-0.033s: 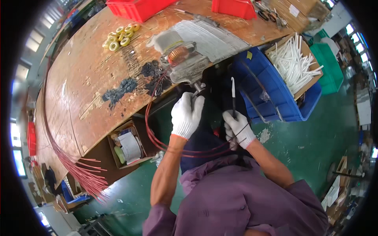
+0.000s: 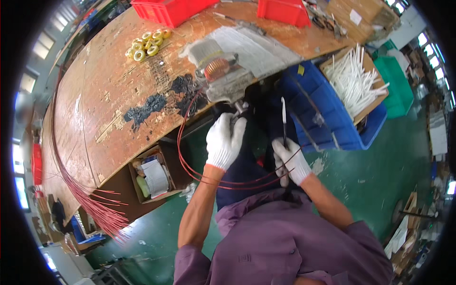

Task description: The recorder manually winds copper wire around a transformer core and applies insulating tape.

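Gloved hands below a copper-coloured coil point(image 2: 216, 70) at the edge of the bench point(image 2: 118, 85).
We see the left hand point(image 2: 224, 142) half-curled at a metal handle point(image 2: 241, 107), its grip unclear to us; the right hand point(image 2: 289, 161) closes around a white-hooked tool point(image 2: 284, 112), beside red wires point(image 2: 242, 183) looping down from near the coil.

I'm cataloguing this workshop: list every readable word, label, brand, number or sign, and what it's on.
None can be read.
White label on the cardboard box: any print too small.
White sheet in the open box: any print too small.
Small mark on the purple shirt: too blurred.
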A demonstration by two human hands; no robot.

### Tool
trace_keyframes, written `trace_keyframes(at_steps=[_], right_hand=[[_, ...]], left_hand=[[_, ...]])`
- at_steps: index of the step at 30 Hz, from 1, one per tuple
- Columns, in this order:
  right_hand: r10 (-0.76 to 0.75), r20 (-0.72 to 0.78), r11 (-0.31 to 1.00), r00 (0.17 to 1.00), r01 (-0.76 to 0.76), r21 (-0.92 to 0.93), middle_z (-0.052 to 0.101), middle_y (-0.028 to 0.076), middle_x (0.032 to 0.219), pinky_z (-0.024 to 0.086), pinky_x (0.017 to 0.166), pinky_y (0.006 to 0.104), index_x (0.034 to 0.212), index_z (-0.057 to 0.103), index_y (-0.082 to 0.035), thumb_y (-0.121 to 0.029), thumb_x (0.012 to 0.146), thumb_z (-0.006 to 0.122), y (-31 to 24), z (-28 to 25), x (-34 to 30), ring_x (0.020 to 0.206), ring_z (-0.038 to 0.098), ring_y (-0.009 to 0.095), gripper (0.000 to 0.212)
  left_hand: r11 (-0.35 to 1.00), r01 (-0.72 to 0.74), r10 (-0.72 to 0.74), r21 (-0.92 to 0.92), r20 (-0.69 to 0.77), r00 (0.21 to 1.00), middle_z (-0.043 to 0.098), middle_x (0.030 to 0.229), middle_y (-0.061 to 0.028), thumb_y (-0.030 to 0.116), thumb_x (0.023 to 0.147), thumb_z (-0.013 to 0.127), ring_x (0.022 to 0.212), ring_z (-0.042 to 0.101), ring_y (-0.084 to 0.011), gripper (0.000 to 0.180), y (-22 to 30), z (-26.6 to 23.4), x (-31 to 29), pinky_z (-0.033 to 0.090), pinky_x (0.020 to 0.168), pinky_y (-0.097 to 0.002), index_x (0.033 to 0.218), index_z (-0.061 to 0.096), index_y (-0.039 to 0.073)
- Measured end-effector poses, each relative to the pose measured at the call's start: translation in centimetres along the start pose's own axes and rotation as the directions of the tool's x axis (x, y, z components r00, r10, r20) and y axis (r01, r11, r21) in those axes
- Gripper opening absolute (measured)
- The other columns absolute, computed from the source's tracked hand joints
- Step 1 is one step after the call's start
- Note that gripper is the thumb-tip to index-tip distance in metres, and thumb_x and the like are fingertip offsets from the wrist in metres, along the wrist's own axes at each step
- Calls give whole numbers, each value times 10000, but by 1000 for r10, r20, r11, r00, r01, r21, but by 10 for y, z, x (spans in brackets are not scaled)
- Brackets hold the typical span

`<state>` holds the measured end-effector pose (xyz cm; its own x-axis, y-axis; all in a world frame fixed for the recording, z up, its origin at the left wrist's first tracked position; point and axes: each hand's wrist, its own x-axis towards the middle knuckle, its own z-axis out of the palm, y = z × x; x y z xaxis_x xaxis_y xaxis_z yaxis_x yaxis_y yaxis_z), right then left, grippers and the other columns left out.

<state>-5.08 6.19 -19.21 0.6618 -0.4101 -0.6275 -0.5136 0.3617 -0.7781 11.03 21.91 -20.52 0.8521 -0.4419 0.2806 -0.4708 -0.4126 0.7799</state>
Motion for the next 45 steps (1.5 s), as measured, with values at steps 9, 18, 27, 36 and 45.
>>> trace_keyframes(at_steps=[9,18,27,36,45], right_hand=[[-64,30,998,998,63,29,564,13,788,503,479,299,1083,604,-31,-214,1051,653,6,-41,-42,555,557,104,192],[-15,85,1000,996,16,-16,571,17,764,490,464,291,1073,625,-20,-236,1058,659,17,-31,-53,529,561,106,220],[-95,142,990,985,109,-94,579,26,784,501,495,282,1246,599,24,-220,1069,630,-11,-19,-68,543,566,103,303],[-62,418,957,906,173,-234,573,10,821,459,511,233,1517,496,3,-169,1121,511,-106,20,-68,588,526,49,432],[-136,513,991,847,127,53,613,35,869,458,501,223,1349,563,12,-142,1139,475,-139,72,-11,617,561,58,275]], left_hand=[[915,-392,202,-98,-729,654,709,1004,-141,97,1106,512,909,651,-184,286,46,-53,74,549,860,-339,1298,673,-40],[-97,-342,-274,-935,-305,912,227,605,23,499,1168,407,571,206,-158,639,86,-66,81,268,598,-350,643,266,163],[14,-112,-221,-994,-112,969,195,594,42,414,1160,452,565,174,-135,605,94,-99,78,254,574,-325,637,240,194],[120,161,-367,-980,107,924,192,592,70,393,1090,602,465,177,-107,561,60,-108,197,161,421,-310,658,281,234],[84,246,-389,-966,195,900,212,604,88,415,1122,562,451,190,-78,536,47,-78,252,185,364,-282,685,313,231]])
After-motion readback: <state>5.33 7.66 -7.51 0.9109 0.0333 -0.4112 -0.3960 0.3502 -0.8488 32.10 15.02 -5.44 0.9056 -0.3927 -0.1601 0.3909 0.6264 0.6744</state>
